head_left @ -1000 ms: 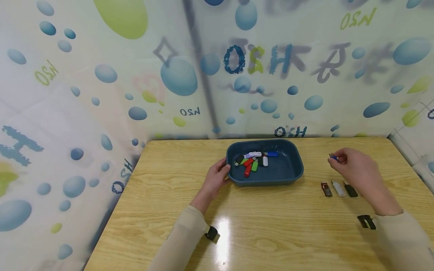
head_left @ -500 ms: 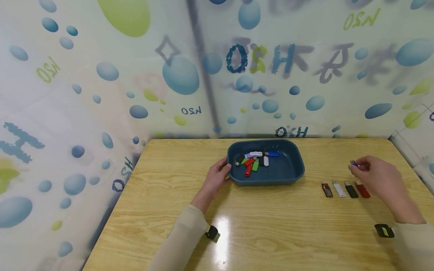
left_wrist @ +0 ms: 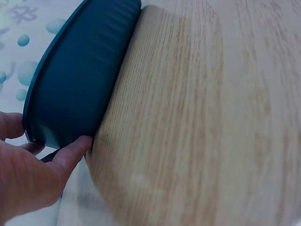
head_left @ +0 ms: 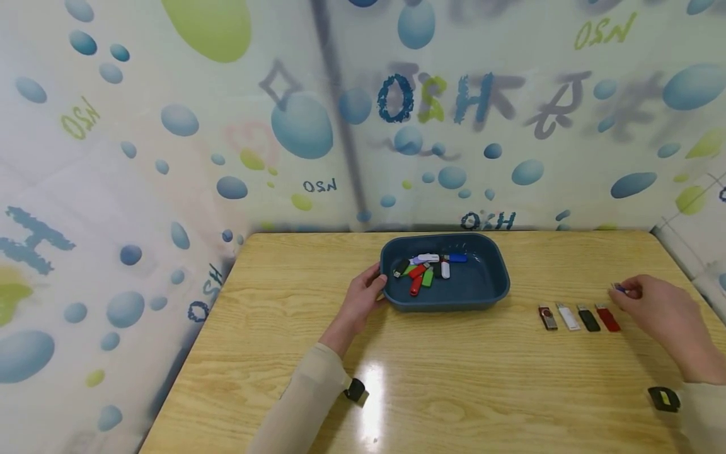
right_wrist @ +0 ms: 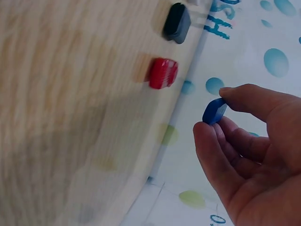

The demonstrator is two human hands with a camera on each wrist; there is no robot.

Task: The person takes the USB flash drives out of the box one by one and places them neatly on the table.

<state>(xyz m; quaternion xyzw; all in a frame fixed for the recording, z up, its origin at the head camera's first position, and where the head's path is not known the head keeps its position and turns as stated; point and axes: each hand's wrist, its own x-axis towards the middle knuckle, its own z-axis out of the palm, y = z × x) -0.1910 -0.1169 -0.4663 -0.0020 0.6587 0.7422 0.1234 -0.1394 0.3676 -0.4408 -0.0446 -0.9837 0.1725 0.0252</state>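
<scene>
At the left end of a dark blue plastic basin, my left hand grips the wall, thumb near the rim. In the left wrist view its fingertips lie against the basin's end. Over the table's right side, my right hand pinches a blue USB flash drive between thumb and fingertip. The drive is in the air, just right of a row of flash drives: a dark red and silver one, a white one, a black one and a red one.
Several more flash drives, such as a blue one and a green one, lie inside the basin. The wooden table meets a patterned curtain along its back edge.
My right hand has moved right and toward me with the blue flash drive, uncovering the red drive at the row's right end. My left hand stays on the basin.
</scene>
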